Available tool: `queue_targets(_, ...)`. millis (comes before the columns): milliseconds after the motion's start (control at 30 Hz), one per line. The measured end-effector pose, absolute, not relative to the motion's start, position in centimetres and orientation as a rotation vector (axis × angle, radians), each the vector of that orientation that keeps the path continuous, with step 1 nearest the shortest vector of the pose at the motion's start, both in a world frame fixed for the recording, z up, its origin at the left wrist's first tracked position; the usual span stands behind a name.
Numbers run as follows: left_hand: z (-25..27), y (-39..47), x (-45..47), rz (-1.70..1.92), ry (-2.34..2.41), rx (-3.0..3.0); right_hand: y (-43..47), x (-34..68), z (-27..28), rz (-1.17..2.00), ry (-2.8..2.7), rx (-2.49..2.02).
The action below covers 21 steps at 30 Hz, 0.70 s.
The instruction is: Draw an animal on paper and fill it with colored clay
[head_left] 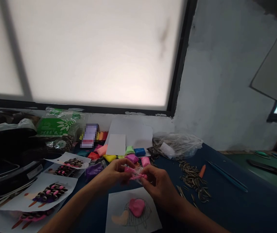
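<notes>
Between my two hands is a clear plastic wrapper with pink modelling clay (136,174) in it. My left hand (119,173) pinches its left side and my right hand (156,181) pinches the right side, both with fingers closed. Just below, a white paper (114,202) lies on the blue table, bearing a pencil drawing of an animal with stripes. A flattened pink clay lump (137,207) covers part of its body, and the left end is peach coloured. Several small packs of coloured clay, among them a green pack (130,150) and a blue pack (139,151), lie behind my hands.
Sunflower seeds (194,178) are scattered at right, near an orange crayon-like stick (202,171) and blue tweezers (228,177). Finished seed-and-clay pictures (48,192) overlap at left. A green seed bag (56,124) and a clear plastic bag (179,144) stand along the wall.
</notes>
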<state>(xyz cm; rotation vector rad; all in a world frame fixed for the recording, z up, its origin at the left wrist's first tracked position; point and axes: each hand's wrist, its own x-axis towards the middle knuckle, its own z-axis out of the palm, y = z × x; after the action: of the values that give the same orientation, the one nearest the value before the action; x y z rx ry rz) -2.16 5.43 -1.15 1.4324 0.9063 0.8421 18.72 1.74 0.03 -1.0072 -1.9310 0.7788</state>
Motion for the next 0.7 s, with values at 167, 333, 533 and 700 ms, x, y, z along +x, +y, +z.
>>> queue_targets(167, -1.2, 6.2, -3.1, 0.787, 0.970, 1.447, 2.0, 18.7, 0.5, 0.937, -1.769, -0.953)
queue_targets(333, -1.6, 6.4, -3.5, 0.775, 0.998, 1.462, 2.4, 18.8, 0.6, 1.205, -1.618, -0.950)
queue_targets(533, -2.6, 6.8, -4.0, 0.747, 1.032, 1.538, 2.6, 19.1, 1.1, 1.369, -1.524, -0.998)
queue_targets(700, -3.0, 7.6, -4.6, 0.693, 1.173, 1.676, 2.5, 19.3, 1.7, 1.395, -1.644, -1.080)
